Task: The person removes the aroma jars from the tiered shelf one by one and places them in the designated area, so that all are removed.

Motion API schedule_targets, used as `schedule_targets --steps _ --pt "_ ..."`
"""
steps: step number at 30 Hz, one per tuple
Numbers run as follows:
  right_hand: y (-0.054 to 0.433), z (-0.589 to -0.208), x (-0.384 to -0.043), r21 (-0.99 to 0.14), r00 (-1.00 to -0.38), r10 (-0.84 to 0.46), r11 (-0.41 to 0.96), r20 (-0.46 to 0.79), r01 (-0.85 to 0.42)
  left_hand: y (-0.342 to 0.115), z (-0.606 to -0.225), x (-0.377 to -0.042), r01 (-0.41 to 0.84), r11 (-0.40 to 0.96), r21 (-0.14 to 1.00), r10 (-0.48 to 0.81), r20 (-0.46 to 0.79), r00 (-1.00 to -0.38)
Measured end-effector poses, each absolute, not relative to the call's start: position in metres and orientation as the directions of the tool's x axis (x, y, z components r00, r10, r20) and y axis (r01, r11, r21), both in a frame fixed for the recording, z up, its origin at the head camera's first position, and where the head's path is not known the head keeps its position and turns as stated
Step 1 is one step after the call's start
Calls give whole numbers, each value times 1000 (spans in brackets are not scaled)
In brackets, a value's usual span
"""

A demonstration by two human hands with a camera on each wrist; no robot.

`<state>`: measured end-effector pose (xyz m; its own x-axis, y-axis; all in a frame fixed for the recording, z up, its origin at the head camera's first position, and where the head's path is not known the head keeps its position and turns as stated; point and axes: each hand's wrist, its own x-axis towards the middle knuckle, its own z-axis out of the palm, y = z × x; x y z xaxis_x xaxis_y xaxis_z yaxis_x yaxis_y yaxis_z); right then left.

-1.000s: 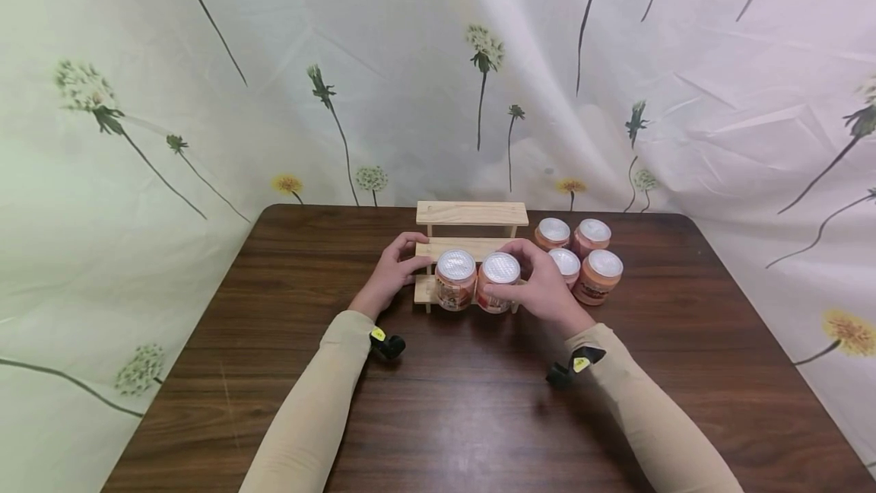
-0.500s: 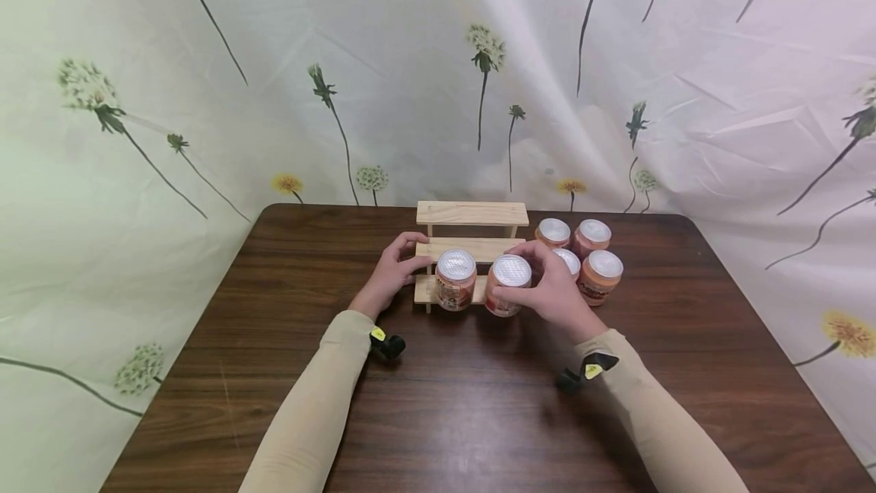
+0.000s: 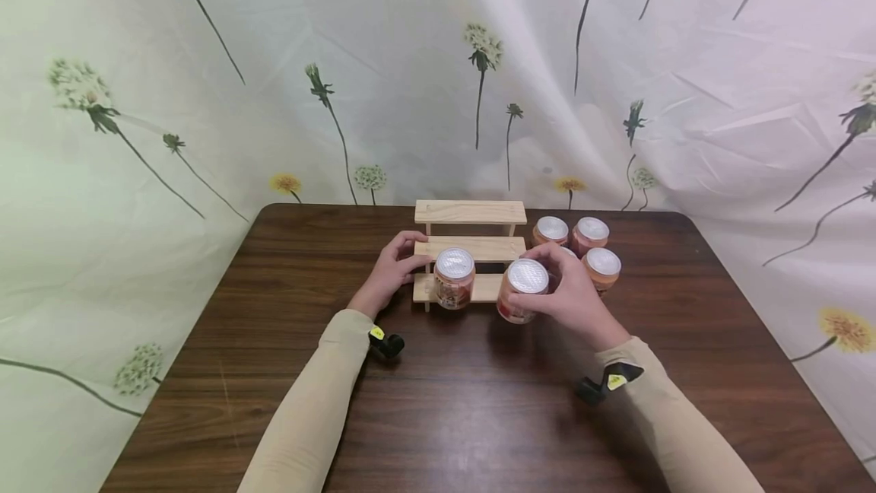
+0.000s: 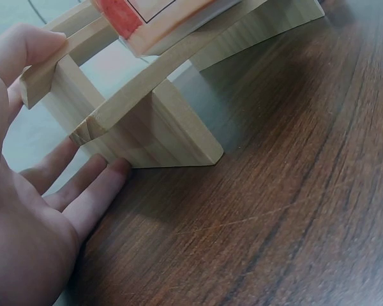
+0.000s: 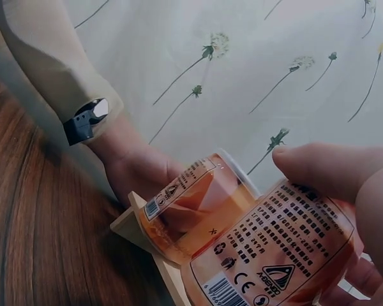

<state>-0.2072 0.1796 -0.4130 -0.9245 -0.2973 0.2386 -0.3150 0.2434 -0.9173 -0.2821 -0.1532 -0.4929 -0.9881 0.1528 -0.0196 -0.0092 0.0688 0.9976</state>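
A three-step wooden display rack (image 3: 471,249) stands near the back of the table. My left hand (image 3: 392,272) grips its left end; in the left wrist view the thumb lies by the middle board and other fingers touch the side support (image 4: 179,121). One orange-labelled plastic jar (image 3: 455,284) with a clear-white lid stands on the lowest board. My right hand (image 3: 573,297) holds a second such jar (image 3: 518,301), thumb in front and fingers behind, slightly tilted before the rack's right end. Printed text and a barcode show on the held jar (image 5: 274,248) in the right wrist view.
Several similar jars (image 3: 591,234) stand grouped right of the rack, one mostly hidden behind my right hand. The dark wood table (image 3: 438,417) stretches toward me. Behind it hangs a dandelion-print cloth (image 3: 411,97).
My right hand has carried its jar off the lowest board's right side, rightward and toward me, widening the gap to the other jar. The left hand stays put on the rack.
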Motion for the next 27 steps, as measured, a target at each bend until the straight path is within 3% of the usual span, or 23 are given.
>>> schedule_targets --steps 10,27 --pt "199 -416 -194 -896 -911 -304 260 278 -360 -152 -491 -283 -32 74 997 159 -44 -986" --pt "234 -429 -178 -839 -911 -336 402 239 -368 -151 -488 -282 -44 65 997 157 -54 -986"
